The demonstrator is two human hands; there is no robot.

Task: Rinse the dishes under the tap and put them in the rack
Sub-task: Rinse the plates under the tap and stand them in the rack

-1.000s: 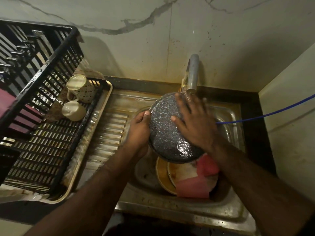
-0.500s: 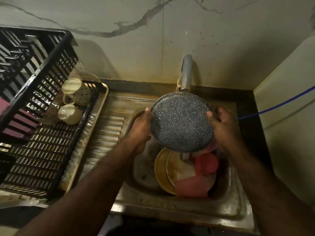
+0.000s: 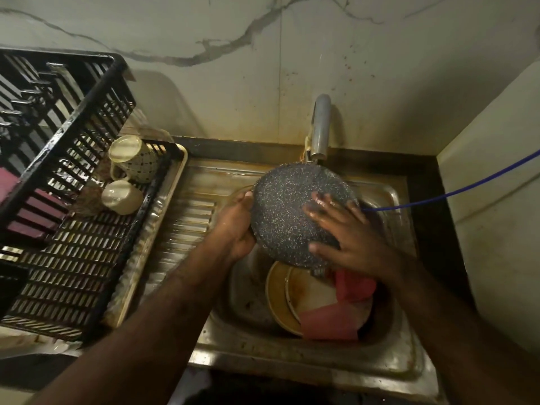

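Speckled pan (image 3: pixel 286 211) in left hand (image 3: pixel 236 226) grip, under tap (image 3: pixel 320 127).

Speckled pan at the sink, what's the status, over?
Left hand grips speckled pan by its rim. Right hand flat on pan's underside, under the tap. Plates wait in sink; two mugs in rack.

Lighting: dim, warm yellowish cast. Corners and lower edge fall into deep shadow. Wet glints on sink rim (image 3: pixel 306 362). Wide-angle bending at edges; rack (image 3: pixel 67 217) slightly soft.
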